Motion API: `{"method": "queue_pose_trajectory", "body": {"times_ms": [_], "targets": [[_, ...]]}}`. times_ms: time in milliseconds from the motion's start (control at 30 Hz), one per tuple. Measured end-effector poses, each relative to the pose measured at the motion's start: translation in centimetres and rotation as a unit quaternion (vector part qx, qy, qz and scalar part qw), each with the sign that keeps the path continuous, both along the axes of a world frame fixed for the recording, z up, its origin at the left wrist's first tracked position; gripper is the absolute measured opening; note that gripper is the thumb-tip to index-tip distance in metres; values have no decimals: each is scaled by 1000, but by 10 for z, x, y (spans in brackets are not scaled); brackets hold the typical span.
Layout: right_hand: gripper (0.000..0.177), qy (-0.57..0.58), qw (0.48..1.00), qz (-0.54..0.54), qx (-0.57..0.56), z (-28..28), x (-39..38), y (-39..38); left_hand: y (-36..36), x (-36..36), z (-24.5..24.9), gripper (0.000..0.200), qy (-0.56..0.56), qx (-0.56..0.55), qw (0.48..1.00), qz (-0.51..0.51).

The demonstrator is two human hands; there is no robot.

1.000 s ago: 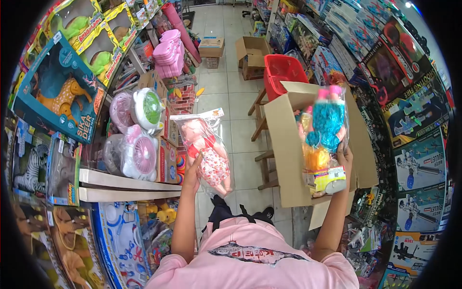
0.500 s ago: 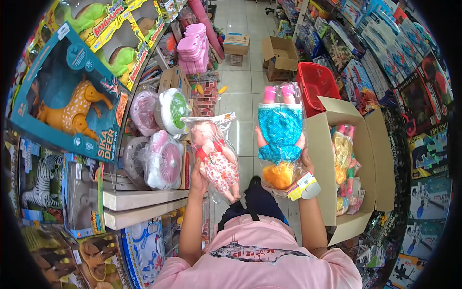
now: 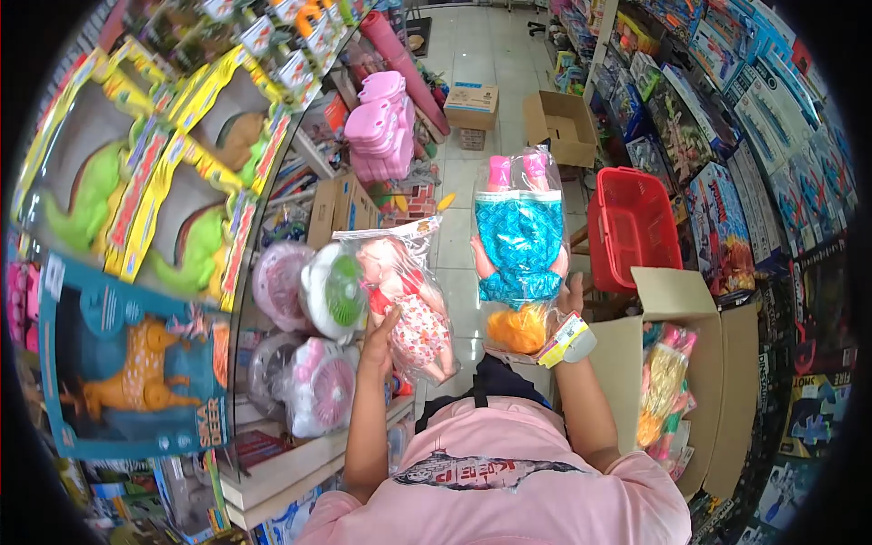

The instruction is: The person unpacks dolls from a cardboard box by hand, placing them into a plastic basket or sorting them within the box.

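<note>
Since a second ago the blue-dress doll has come away from above the cardboard box to mid-view, level with the red-dress doll. The box now sits lower right. The red-dress doll has barely shifted.

Both dolls are in clear plastic bags. The blue-dress doll hangs head down, orange hair at the bottom and pink feet on top, likely because the right hand took it by the header end, where the card label sticks out. The red-dress doll faces the wearer, tilted, its bag top towards the shelf. They are held side by side but apart, not touching, over the aisle floor.

Left hand: arm raised, elbow bent, palm behind the bag, grip clenched on the lower part of the red-dress doll's bag. Right hand: arm raised from the shoulder, fingers behind the bag, grip grasping the blue-dress doll near its head end.

Bagged fans are on the shelf just left of the red-dress doll. More bagged dolls stand in the open box. A red basket sits beyond the box.
</note>
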State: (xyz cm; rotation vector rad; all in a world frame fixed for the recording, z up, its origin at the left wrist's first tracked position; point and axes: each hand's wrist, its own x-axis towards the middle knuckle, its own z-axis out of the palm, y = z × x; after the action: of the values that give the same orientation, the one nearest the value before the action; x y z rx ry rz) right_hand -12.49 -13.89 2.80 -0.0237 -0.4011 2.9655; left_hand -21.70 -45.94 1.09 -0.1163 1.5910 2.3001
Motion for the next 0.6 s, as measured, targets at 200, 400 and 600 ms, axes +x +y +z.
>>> {"method": "queue_pose_trajectory", "body": {"times_ms": [200, 400, 600], "targets": [[84, 25, 998, -49, 2, 15, -44, 47, 81, -60, 29, 57, 17, -2, 999, -32], [82, -73, 979, -160, 101, -3, -66, 95, 127, -133, -13, 54, -57, 47, 992, -102], [76, -166, 950, -246, 94, -3, -88, 149, 213, -209, -9, 59, -77, 29, 979, -186]]}}
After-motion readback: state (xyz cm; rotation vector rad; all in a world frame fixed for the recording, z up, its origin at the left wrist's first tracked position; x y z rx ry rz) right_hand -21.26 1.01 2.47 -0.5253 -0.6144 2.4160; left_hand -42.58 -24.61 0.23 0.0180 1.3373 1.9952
